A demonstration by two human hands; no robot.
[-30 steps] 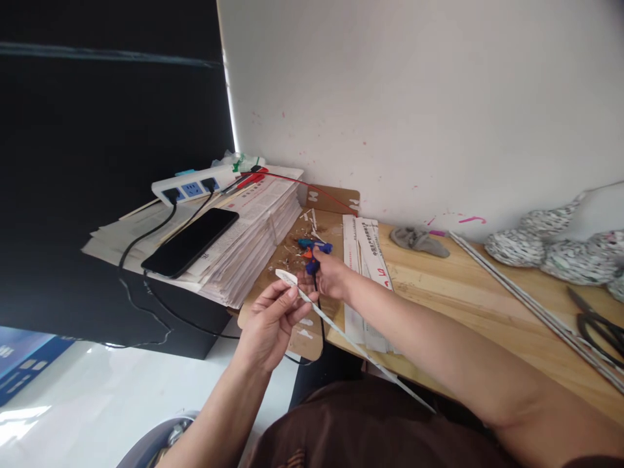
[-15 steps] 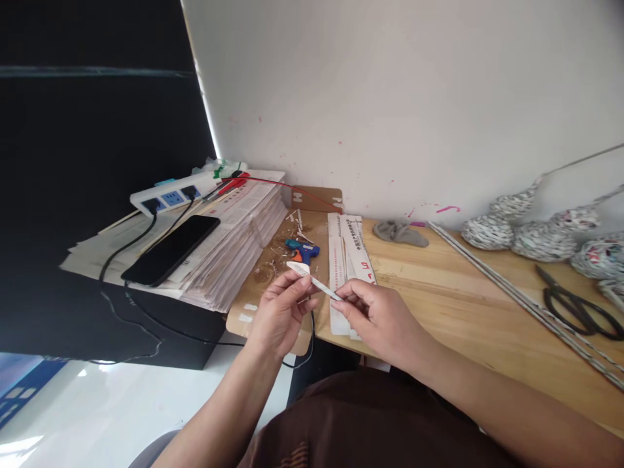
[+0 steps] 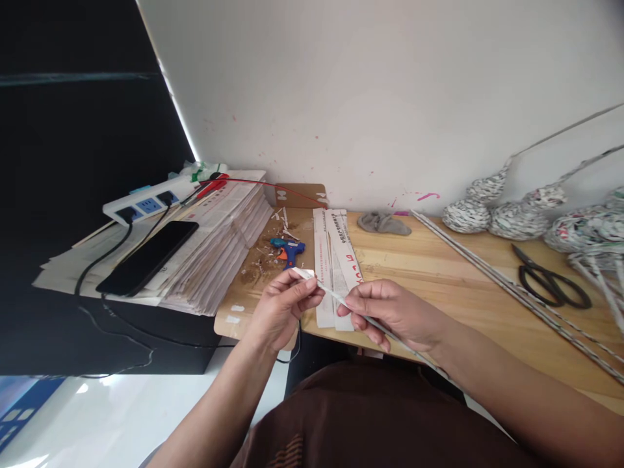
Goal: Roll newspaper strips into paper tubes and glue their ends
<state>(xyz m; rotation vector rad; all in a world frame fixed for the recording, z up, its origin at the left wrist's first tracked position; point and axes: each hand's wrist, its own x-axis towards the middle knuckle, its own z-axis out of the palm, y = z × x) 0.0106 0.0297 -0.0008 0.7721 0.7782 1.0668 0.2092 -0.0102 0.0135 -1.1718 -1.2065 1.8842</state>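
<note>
A thin rolled paper stick slants across my lap, running from my left fingertips down to the right under my right forearm. My left hand pinches its upper end, where a flat whitish flap of paper shows above the thumb. My right hand grips the stick a little lower, thumb against forefinger and the other fingers loosely curled. Just beyond both hands lie printed newspaper strips on the table. A blue glue gun rests behind my left hand on stained cardboard.
At left a newspaper stack carries a black phone and a white power strip with cords hanging down. Along the right lie long paper sticks, black scissors and woven paper gourds. A grey cloth item sits by the wall.
The view has turned slightly right. The stick's long end now shows below my right hand, under the forearm. The flap at my left fingertips looks narrower.
</note>
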